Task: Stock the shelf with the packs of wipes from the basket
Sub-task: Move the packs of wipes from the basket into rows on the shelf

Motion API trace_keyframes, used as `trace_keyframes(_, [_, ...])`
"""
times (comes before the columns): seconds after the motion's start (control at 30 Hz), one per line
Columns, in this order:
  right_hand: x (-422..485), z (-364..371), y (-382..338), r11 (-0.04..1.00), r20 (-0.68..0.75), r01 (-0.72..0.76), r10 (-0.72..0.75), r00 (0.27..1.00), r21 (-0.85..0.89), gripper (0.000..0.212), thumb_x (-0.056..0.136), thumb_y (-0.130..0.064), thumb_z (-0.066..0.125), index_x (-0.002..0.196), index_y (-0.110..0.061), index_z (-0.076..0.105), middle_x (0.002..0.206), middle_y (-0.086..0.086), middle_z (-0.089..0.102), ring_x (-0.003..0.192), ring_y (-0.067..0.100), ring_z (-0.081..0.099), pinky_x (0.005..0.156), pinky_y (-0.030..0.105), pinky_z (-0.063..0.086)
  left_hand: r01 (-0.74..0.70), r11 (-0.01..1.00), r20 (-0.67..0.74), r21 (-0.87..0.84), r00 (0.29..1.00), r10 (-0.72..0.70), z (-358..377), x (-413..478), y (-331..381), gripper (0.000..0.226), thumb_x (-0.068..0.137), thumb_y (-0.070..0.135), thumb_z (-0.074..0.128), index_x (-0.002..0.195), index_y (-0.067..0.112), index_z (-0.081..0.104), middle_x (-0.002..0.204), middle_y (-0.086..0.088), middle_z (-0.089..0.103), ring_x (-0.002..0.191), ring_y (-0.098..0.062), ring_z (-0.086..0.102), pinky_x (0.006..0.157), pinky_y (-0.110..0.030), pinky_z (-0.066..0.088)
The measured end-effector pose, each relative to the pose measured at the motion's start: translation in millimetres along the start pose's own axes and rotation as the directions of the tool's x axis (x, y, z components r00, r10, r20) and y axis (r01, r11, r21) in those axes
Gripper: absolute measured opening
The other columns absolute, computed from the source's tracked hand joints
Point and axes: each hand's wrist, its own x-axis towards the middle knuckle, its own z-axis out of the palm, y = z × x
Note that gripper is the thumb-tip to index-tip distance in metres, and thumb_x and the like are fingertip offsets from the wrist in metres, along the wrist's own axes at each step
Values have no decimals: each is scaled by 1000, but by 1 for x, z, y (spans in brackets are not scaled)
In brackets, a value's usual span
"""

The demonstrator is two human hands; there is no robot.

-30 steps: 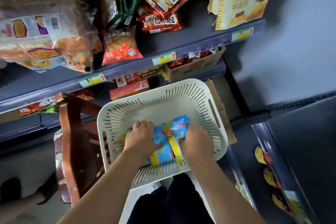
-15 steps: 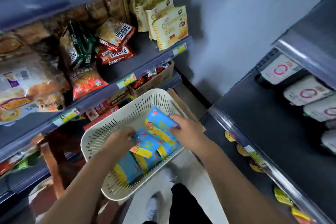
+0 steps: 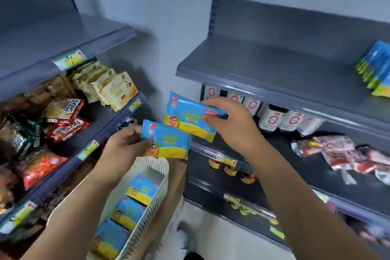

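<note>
My left hand grips one blue and yellow pack of wipes above the white slotted basket. My right hand holds a second pack of wipes, slightly higher and nearer the right-hand shelving. Several more packs lie in the basket below my left arm. The grey top shelf on the right is mostly bare, with a row of the same wipe packs standing at its far right end.
Snack bags and croissant packs fill the left shelving. Under the right top shelf stand white packs with red rings, and pink wrapped goods lie further right. A brown cardboard box sits beside the basket. My shoe shows on the pale floor.
Both hands have lifted out of the basket, each with one pack, up and to the right. My view has swung from the left shelving toward the right shelving.
</note>
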Motion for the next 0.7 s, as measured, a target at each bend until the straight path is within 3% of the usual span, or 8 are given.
trace_keyframes(0.17, [-48, -95, -19, 998, -206, -17, 6, 978, -53, 21, 92, -15, 74, 109, -28, 76, 107, -13, 74, 92, 0, 68, 74, 13, 50, -89, 996, 183, -3, 979, 88, 82, 1, 51, 23, 90, -8, 67, 109, 4, 70, 101, -9, 80, 90, -22, 74, 81, -29, 60])
trace_keyframes(0.23, [-67, -132, -22, 998, -289, -25, 8, 957, -56, 21, 92, -14, 75, 109, -25, 77, 103, -10, 75, 89, 4, 70, 74, 20, 55, -110, 994, 257, -4, 960, 107, 120, -1, 70, 23, 90, -7, 68, 110, 5, 70, 101, -8, 80, 91, -22, 75, 77, -25, 60])
trace_keyframes(0.33, [-96, -185, -27, 999, -391, -42, 28, 920, -27, 21, 91, -11, 75, 108, -23, 77, 100, -7, 76, 86, 8, 71, 72, 28, 59, -125, 992, 373, -33, 919, 128, 179, -10, 97, 26, 90, -7, 68, 111, 7, 69, 103, -9, 80, 92, -23, 76, 79, -29, 61])
trace_keyframes(0.47, [-129, -255, -34, 997, -527, -18, -21, 850, -69, 24, 91, -7, 75, 105, -26, 75, 103, -13, 74, 91, 3, 70, 78, 23, 57, -197, 978, 489, -66, 848, 203, 261, -27, 132, 26, 90, -6, 69, 111, 9, 70, 101, -2, 80, 90, -14, 76, 76, -25, 58])
trace_keyframes(0.53, [-143, -289, -32, 997, -595, -29, -23, 803, -78, 25, 90, -8, 76, 104, -29, 75, 104, -13, 75, 95, 6, 71, 83, 28, 59, -216, 973, 523, -82, 822, 226, 300, -32, 146, 23, 91, -3, 69, 109, 11, 71, 100, 0, 80, 87, -9, 75, 73, -20, 57])
trace_keyframes(0.6, [-155, -320, -25, 996, -646, -46, -12, 763, -74, 23, 90, -8, 76, 109, -22, 76, 108, -7, 76, 99, 15, 73, 87, 36, 61, -228, 970, 552, -88, 799, 238, 337, -35, 157, 23, 90, -4, 70, 109, 11, 71, 102, -3, 80, 91, -13, 76, 80, -29, 59])
trace_keyframes(0.7, [-170, -364, -13, 993, -693, -57, -33, 720, -107, 26, 91, -7, 75, 114, -16, 75, 113, -5, 74, 102, 16, 72, 89, 36, 61, -242, 966, 564, -95, 786, 252, 394, -38, 173, 23, 88, -9, 69, 107, 4, 69, 100, -8, 79, 74, -3, 73, 61, -15, 53])
